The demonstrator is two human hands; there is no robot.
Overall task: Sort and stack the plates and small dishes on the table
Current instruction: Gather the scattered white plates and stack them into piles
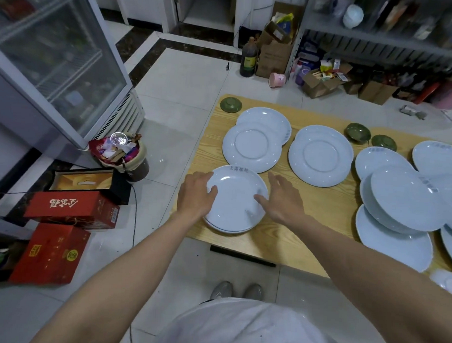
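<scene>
Plates (235, 200) stacked at the near left corner of the table (321, 209), top one upright, sitting on at least one more whose rim shows beneath at the near side. Best squared up now: press both rims inward evenly, nest the top plate centred on the one below, keep the pile back from the table's left edge, which it almost overhangs.

Left hand (196, 193) spread on the left rim, fingers loosely open, thumb resting on the plate's inner face; touching, not clamped round anything. Right hand (283, 197) likewise open, fingertips on the right rim, palm over bare wood; holding nothing.

Further along the far edge: overturned plates (252, 146) in overlapping pairs, small green dishes (357, 132) beyond them. Towards the right edge, a loose heap of more plates (399, 202), unsorted, probably next for the pile.
</scene>
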